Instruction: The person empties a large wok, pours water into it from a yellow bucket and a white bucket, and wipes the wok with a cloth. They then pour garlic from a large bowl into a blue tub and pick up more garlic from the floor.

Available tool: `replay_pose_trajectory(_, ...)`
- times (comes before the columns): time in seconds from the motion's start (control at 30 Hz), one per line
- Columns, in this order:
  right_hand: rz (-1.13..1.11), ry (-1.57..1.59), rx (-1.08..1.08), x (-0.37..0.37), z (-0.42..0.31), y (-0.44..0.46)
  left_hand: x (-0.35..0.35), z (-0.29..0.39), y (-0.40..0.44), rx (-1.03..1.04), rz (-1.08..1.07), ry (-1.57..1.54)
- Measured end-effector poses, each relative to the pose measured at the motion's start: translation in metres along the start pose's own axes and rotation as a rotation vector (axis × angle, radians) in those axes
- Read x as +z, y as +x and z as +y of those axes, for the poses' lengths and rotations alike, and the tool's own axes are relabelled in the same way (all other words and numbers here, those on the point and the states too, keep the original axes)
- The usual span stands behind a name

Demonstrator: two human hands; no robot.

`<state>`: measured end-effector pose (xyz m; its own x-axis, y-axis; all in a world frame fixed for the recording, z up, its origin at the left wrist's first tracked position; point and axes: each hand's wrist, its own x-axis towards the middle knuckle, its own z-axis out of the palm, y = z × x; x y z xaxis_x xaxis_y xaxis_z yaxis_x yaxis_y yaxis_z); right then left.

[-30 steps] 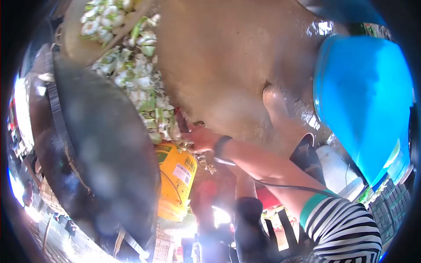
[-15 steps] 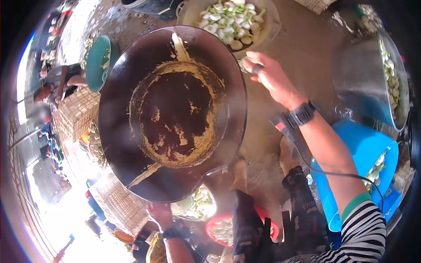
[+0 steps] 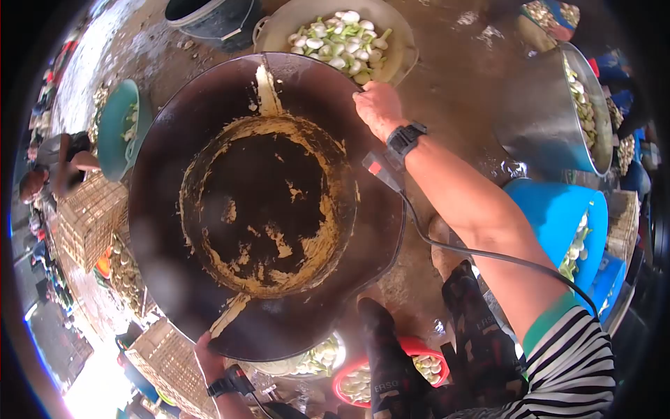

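Dark tub (image 3: 262, 192), seemingly lifted, not set down
My left hand (image 3: 209, 355) grips its near edge, right hand (image 3: 380, 108) its far.

I see the widest way through off to the right: wet ground (image 3: 457, 87) past the right hand (image 3: 380, 109), between the bowl of bulbs (image 3: 405, 59) and the metal pot (image 3: 537, 119). The big dark pan (image 3: 269, 202) blocks the whole middle from me. Lower right, I'm hemmed in by the blue tub (image 3: 548, 213), the legs (image 3: 391, 353) and a cable (image 3: 460, 249) slung across the forearm. Around the left hand (image 3: 209, 357) it's tight, with a woven basket (image 3: 164, 359) close beside it; a red basin (image 3: 413, 345) obstructs the legs' side.
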<state>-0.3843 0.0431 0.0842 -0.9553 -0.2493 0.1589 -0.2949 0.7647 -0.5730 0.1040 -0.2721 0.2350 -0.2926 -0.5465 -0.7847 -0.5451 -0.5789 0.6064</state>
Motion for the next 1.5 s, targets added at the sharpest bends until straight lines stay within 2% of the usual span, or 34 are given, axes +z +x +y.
replay_pose_trajectory(0.07, -0.01, 0.189, 0.154, 0.001, 0.003, -0.004, -0.006, -0.009, -0.002, 0.053, 0.05, -0.017)
replay_pose_trajectory(0.13, -0.087, 0.084, 0.121, -0.031, -0.017, -0.012, -0.011, -0.018, -0.001, 0.118, 0.097, -0.075)
replay_pose_trajectory(0.17, -0.061, 0.15, 0.204, -0.031, -0.014, -0.016, -0.013, -0.022, 0.0, 0.154, 0.128, -0.131)
replay_pose_trajectory(0.27, -0.019, 0.384, 0.425, -0.036, 0.014, -0.052, -0.024, -0.021, -0.02, 0.284, 0.137, 0.073)
replay_pose_trajectory(0.37, -0.04, 0.536, 0.508, -0.122, 0.06, -0.107, -0.011, -0.047, -0.056, 0.641, 0.034, 0.637)
replay_pose_trajectory(0.4, 0.071, 0.59, 0.6, -0.145, 0.066, -0.123, -0.007, -0.055, -0.067, 0.76, 0.001, 0.82)
replay_pose_trajectory(0.43, 0.084, 0.569, 0.566, -0.172, 0.082, -0.141, -0.004, -0.064, -0.084, 0.873, -0.021, 1.009)
replay_pose_trajectory(0.47, 0.125, 0.275, 0.571, -0.187, 0.117, -0.157, 0.001, -0.071, -0.106, 0.979, -0.029, 1.213)
replay_pose_trajectory(0.5, 0.059, 0.231, 0.595, -0.214, 0.136, -0.167, 0.016, -0.082, -0.12, 0.919, -0.017, 1.208)
replay_pose_trajectory(0.53, 0.051, 0.249, 0.667, -0.242, 0.148, -0.173, 0.042, -0.091, -0.126, 0.718, -0.005, 1.043)
replay_pose_trajectory(0.57, 0.14, 0.412, 0.574, -0.265, 0.147, -0.181, 0.072, -0.101, -0.128, 0.472, 0.025, 0.748)
replay_pose_trajectory(0.6, 0.081, 0.3, 0.603, -0.288, 0.182, -0.19, 0.104, -0.104, -0.128, 0.219, 0.085, 0.371)
replay_pose_trajectory(0.67, 0.013, 0.124, 0.704, -0.333, 0.219, -0.193, 0.17, -0.097, -0.119, -0.084, 0.189, -0.092)
replay_pose_trajectory(0.7, 0.134, 0.128, 0.76, -0.345, 0.249, -0.199, 0.206, -0.088, -0.119, -0.091, -0.012, -0.238)
replay_pose_trajectory(0.73, 0.0, 0.071, 0.764, -0.367, 0.287, -0.202, 0.214, -0.107, -0.109, -0.114, 0.019, -0.151)
replay_pose_trajectory(0.77, 0.009, 0.132, 0.8, -0.379, 0.323, -0.208, 0.222, -0.127, -0.098, -0.14, 0.048, -0.065)
replay_pose_trajectory(0.8, 0.078, -0.001, 0.823, -0.375, 0.319, -0.203, 0.23, -0.146, -0.088, -0.169, 0.075, 0.02)
replay_pose_trajectory(0.83, 0.151, -0.139, 0.845, -0.371, 0.309, -0.198, 0.241, -0.153, -0.084, 0.269, -0.211, 0.52)
replay_pose_trajectory(0.87, 0.12, -0.157, 0.844, -0.367, 0.326, -0.198, 0.251, -0.161, -0.079, 0.828, -0.28, 0.908)
replay_pose_trajectory(1.0, 0.049, -0.16, 0.796, -0.355, 0.43, -0.212, 0.304, -0.185, -0.038, 0.243, -0.351, 0.223)
replay_pose_trajectory(1.03, 0.034, -0.144, 0.787, -0.353, 0.452, -0.22, 0.311, -0.194, -0.029, 0.011, -0.348, 0.039)
replay_pose_trajectory(1.07, 0.012, -0.406, 0.75, -0.349, 0.459, -0.22, 0.318, -0.202, -0.02, -0.214, -0.296, -0.151)
replay_pose_trajectory(1.17, 0.143, -0.218, 0.825, -0.318, 0.442, -0.232, 0.328, -0.222, -0.019, -0.163, -0.223, -0.183)
replay_pose_trajectory(1.27, 0.063, -0.268, 0.85, -0.29, 0.437, -0.254, 0.329, -0.256, -0.013, -0.143, -0.205, -0.183)
replay_pose_trajectory(1.37, -0.017, -0.091, 1.045, -0.263, 0.445, -0.265, 0.326, -0.28, -0.001, -0.121, -0.144, -0.132)
replay_pose_trajectory(1.47, -0.011, -0.068, 0.823, -0.248, 0.444, -0.274, 0.331, -0.289, 0.009, -0.154, -0.136, -0.127)
replay_pose_trajectory(1.5, -0.012, 0.0, 0.901, -0.242, 0.44, -0.269, 0.333, -0.289, 0.015, -0.164, -0.137, -0.142)
